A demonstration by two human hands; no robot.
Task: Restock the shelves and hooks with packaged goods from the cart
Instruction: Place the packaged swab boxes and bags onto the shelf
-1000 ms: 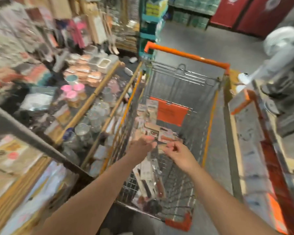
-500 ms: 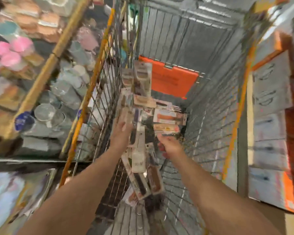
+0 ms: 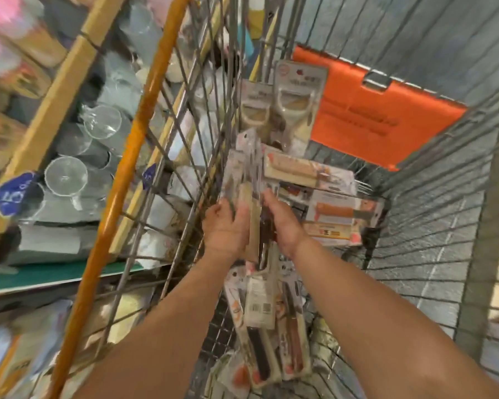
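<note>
Inside cart [image 3: 432,214], against its left wall: left hand [image 3: 226,226] and right hand [image 3: 283,223] both grip an upright bundle of packs [image 3: 247,180]. More packs [image 3: 329,208] piled along the floor. Glassware [image 3: 67,174] shelved outside left wall.

I see a grey speckled concrete floor [image 3: 432,203] at right — and light wooden shelves [image 3: 55,102] with clear glass cups [image 3: 67,174] at left.

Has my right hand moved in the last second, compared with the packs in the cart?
Yes. The right hand has gone down into the cart, from above the packs to among them.
</note>
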